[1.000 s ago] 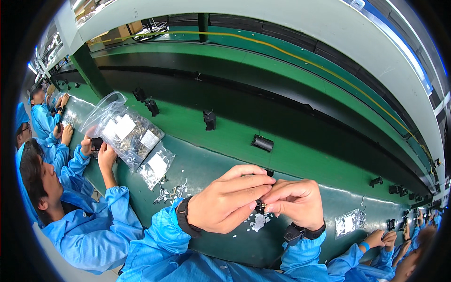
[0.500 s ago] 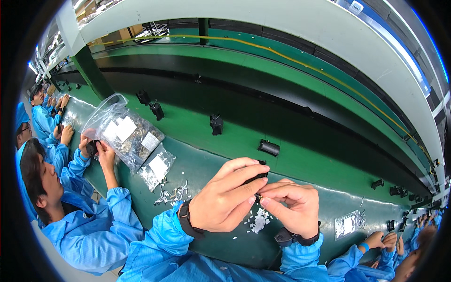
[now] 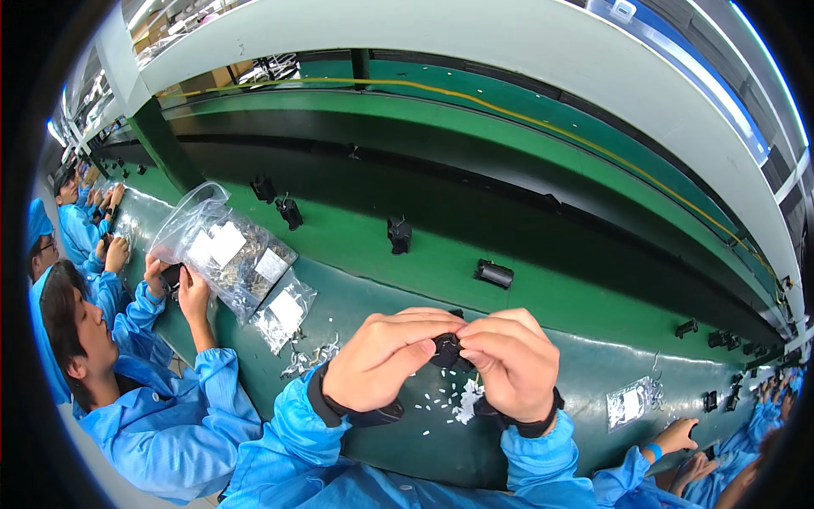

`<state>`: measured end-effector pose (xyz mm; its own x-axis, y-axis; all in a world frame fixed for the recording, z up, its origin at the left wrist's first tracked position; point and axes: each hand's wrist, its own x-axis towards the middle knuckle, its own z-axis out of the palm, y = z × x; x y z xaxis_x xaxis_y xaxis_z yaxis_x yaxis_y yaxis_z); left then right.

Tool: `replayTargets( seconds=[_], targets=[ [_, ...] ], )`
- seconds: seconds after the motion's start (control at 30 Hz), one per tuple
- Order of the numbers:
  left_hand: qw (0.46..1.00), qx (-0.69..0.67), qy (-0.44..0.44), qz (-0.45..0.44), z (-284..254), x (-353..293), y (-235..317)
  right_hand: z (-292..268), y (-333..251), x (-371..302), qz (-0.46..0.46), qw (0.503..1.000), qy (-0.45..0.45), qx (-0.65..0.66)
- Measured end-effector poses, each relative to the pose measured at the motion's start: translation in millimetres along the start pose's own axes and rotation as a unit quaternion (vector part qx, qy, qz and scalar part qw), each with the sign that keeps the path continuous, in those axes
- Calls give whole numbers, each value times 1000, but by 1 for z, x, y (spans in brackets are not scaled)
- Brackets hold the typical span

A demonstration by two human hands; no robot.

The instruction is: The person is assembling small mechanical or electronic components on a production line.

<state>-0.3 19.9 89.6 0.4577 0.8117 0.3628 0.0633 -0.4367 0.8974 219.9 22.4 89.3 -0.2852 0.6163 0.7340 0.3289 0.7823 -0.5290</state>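
The black part (image 3: 448,349) is up above the tabletop (image 3: 577,360), between the two hands. The left hand (image 3: 373,360) grips it with thumb and bent fingers; the right hand (image 3: 513,360) pinches its other side, fingers curled. Below lie white bits (image 3: 467,400), heaped and scattered. To the left, a big clear bag (image 3: 199,206) holds many small metallic pieces; against it lies a small bag (image 3: 270,331), its contents unclear, with loose strips (image 3: 314,358) beside it. Another bag (image 3: 616,409) lies well to the right.
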Motion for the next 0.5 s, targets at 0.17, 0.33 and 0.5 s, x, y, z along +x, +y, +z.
replayTargets(
  seconds=[0.17,0.33,0.5],
  targets=[
    [996,-45,-52,-60,4,6,0,-5,-2,1,79,992,87,-39],
    [960,-201,192,-17,34,4,-15,7,-18,-12,158,983,89,18],
    [979,-90,184,-12,43,1,-11,19,-14,-22,312,928,18,205]
  ],
)
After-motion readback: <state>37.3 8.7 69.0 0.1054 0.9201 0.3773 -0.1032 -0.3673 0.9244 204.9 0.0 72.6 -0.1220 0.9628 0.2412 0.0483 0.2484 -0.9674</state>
